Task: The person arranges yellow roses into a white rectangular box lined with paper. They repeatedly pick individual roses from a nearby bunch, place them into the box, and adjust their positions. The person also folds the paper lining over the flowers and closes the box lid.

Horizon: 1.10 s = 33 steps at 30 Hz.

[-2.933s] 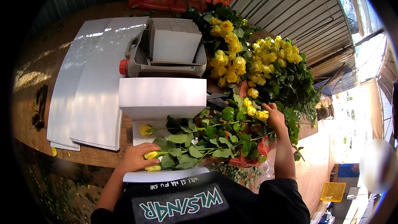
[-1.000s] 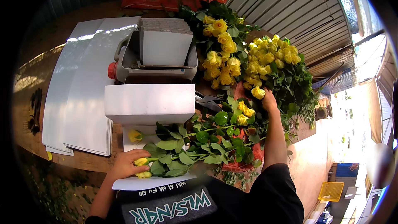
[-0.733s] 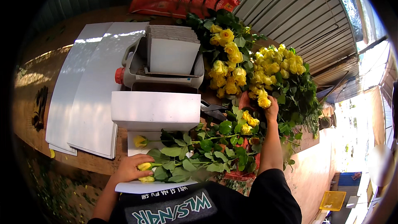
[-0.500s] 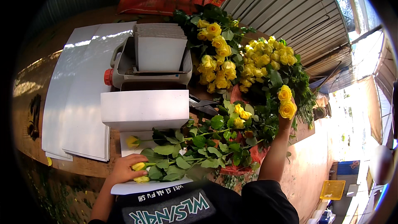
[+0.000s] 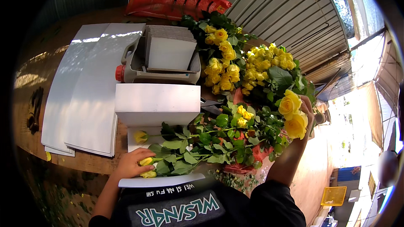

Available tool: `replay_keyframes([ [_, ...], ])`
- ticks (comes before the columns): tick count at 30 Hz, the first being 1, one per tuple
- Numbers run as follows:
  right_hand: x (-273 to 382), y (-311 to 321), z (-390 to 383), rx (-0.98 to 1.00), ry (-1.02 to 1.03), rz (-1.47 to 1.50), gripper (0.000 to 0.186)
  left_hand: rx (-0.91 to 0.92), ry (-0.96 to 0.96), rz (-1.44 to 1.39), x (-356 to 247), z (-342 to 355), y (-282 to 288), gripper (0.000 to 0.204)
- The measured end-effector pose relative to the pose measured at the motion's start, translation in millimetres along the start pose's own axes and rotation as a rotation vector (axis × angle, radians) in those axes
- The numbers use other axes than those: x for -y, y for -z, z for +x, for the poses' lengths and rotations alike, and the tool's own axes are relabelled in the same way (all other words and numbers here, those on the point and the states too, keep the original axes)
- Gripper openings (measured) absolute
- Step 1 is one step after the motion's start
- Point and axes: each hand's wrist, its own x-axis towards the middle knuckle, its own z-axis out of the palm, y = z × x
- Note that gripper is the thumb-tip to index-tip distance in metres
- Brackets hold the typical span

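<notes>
My left hand (image 5: 132, 164) rests at the lower left, its fingers bent around the heads of two yellow roses (image 5: 146, 161). Their leafy stems stretch to the right across a white sheet (image 5: 162, 182) lying against my shirt. Another yellow rose (image 5: 140, 136) lies just above them, on white card beside the box. On the right, my right hand (image 5: 308, 111) is closed on the stems of two large open yellow roses (image 5: 294, 117); the blooms hide part of its fingers.
A white box (image 5: 158, 98) stands before a cut-open jug (image 5: 168, 75) holding grey-white cards (image 5: 170, 52). Large white sheets (image 5: 88, 88) are stacked left. Bunches of yellow roses (image 5: 225, 71) lie at the back, near a red bag (image 5: 176, 0). Dark-handled shears (image 5: 210, 106) lie beside the box.
My right hand has brought the two large roses nearer, and they look bigger. The left hand stays at the rose heads. The whole view has shifted slightly.
</notes>
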Motion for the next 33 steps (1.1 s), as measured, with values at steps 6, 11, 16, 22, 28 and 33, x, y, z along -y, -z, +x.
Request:
replay_keyframes([
  [6, 130.7, -88.6, -21.3, 0.333, 0.037, -0.185, 0.035, 0.015, 0.012, -0.056, 26.4, -1.7, -0.9, 0.033],
  [11, 111.9, -207.1, -62.9, 1.019, 0.102, -0.025, 0.026, -0.082, 0.107, -0.132, 21.0, -4.0, 0.1, 0.055],
  [16, 77.0, -268.0, -107.7, 1.043, 0.111, -0.072, 0.026, -0.222, 0.075, -0.121, 26.7, -5.5, -9.9, 0.066],
  [22, 74.9, -277.6, -105.5, 1.072, 0.281, -0.137, 0.032, -0.3, -0.095, 0.075, 32.9, -6.9, -11.4, 0.062],
  [28, 85.0, -266.9, -89.2, 0.995, 0.22, -0.187, 0.032, -0.166, -0.047, 0.113, 23.8, -10.2, -3.9, 0.036],
  [33, 72.2, -293.8, -92.7, 0.785, 0.208, -0.24, 0.032, -0.061, -0.075, 0.355, 22.2, -7.6, -1.4, 0.031],
])
